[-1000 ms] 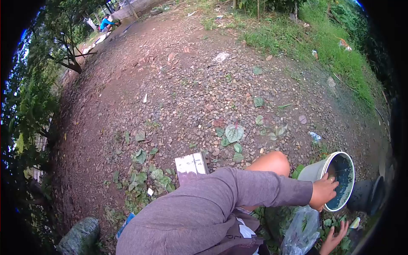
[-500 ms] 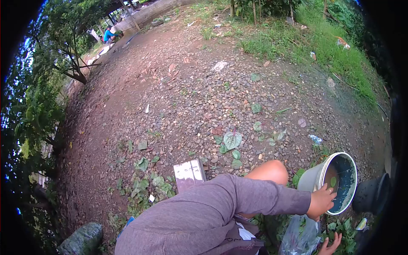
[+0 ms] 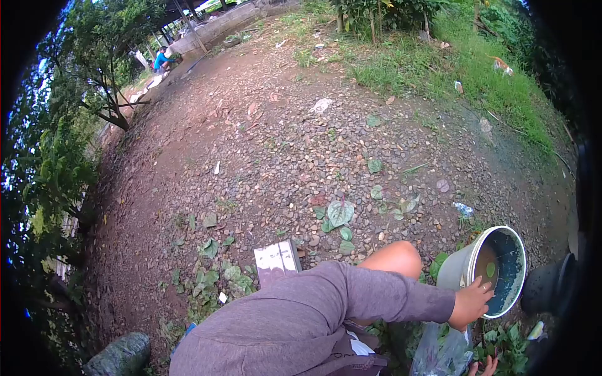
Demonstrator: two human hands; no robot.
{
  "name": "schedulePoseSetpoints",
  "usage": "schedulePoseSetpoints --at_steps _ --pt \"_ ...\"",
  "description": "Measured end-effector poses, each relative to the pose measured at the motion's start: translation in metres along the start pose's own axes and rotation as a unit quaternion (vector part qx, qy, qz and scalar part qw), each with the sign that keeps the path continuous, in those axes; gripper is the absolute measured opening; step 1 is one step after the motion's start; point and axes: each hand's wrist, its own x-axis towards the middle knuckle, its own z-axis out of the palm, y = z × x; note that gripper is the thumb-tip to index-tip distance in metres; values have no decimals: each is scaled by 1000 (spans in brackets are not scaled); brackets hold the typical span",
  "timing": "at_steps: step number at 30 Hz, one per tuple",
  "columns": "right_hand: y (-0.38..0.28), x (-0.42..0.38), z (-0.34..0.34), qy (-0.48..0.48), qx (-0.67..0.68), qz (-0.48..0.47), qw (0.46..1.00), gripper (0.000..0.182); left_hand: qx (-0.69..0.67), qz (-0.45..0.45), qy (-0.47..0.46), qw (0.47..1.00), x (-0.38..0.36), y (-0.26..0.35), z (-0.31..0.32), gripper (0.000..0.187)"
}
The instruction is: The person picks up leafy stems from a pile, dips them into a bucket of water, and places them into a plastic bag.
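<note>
Left hand rests on the near rim of a grey plastic bucket, fingers curled over the lip, so the grip is pressed onto the rim. The bucket lies tilted on its side on the gravel ground, mouth facing the camera, at the ground's lower right edge beside a bare knee. Its interior is dark blue-green, with a single green leaf lying inside. The purple-grey sleeve of the left arm crosses the lower centre of the view and hides the ground beneath it.

Right hand shows only as fingertips at the bottom edge, cut off by the frame; whether its grip is spread or pressed together cannot be told. It sits among low green plants, just beside a clear plastic bag that lies below the left hand.

A dark pot stands just right of the bucket. A small pale wooden block lies on the gravel near the sleeve. Scattered green leaves lie beyond the knee. A grey stone occupies the lower left. A grass verge borders the far right edge, and a person in a blue top is at the far left corner, well apart
</note>
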Motion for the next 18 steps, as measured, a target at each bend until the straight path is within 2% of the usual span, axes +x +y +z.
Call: schedulePoseSetpoints --at_steps 9,17,18 --pt "5 0 3 -9 -20 1 1000 42 2 2 10 1000 -2 -1 5 75" --pt "-4 1 3 -7 2 24 1000 40 -4 -7 -22 1000 -8 -8 -6 77" --pt "-4 2 3 -8 -27 7 1000 40 -6 -10 -26 1000 -9 -9 -7 77"
